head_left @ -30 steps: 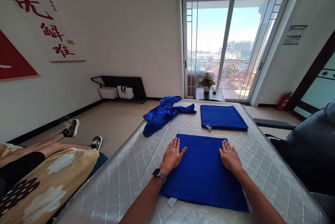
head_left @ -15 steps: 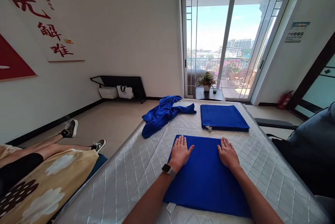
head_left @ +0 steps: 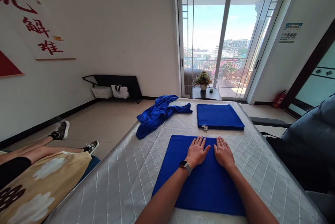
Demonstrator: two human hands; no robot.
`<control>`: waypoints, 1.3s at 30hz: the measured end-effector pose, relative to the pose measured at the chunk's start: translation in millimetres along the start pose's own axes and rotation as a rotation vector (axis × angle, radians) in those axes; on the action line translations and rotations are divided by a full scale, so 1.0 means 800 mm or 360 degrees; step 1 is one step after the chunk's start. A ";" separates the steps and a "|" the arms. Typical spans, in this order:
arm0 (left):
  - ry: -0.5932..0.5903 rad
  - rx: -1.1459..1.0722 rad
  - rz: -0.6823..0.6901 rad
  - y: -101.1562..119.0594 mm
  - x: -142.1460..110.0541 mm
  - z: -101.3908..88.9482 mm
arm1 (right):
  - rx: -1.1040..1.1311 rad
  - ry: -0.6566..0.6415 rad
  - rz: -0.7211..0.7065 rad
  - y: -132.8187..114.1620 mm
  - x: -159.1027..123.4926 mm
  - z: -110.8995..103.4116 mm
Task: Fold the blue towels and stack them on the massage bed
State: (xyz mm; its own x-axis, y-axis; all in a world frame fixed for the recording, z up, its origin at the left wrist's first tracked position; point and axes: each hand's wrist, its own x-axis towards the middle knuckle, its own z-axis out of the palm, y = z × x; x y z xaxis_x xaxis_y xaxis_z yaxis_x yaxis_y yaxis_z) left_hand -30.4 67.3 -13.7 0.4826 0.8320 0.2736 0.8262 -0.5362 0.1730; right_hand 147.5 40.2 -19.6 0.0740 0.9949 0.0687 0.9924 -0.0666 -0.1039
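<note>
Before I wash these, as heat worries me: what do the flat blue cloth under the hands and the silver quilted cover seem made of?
Flat blue cloth: matte, soft-looking textile, perhaps fleece or microfibre; its surface shows little glare.
Silver quilted cover: perhaps coated fabric or plastic film over padding, given its sheen and diamond pattern.

On the left, another person's legs [head_left: 43, 156] in dark shoes [head_left: 60, 131] stretch out beside a tan blanket [head_left: 66, 171] with white cloud shapes. A scroll [head_left: 56, 51] with red characters hangs on the left wall. By the far wall, a black rack [head_left: 132, 84] holds a white bag [head_left: 120, 92] and a white box [head_left: 102, 92]. A potted plant [head_left: 203, 81] stands before the far sliding door [head_left: 222, 39]; a red fire extinguisher [head_left: 279, 99] stands far right.
</note>
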 end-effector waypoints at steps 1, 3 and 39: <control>-0.0005 0.0048 -0.0053 -0.022 -0.009 -0.007 | 0.0013 -0.0002 0.0012 -0.001 0.000 0.000; -0.0014 0.0152 -0.0177 -0.068 -0.026 -0.021 | 0.0038 -0.0014 0.0031 -0.001 0.000 -0.001; 0.0023 -0.0179 0.0156 0.089 0.018 0.015 | -0.0007 -0.0086 -0.0068 0.013 -0.017 -0.002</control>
State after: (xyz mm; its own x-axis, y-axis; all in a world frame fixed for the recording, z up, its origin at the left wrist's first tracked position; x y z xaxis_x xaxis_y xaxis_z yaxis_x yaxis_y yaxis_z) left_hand 39.0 42.8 -8.4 0.5543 0.7734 0.3077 0.7372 -0.6278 0.2498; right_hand 157.0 26.1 -20.1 0.0262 0.9995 0.0195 0.9949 -0.0242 -0.0976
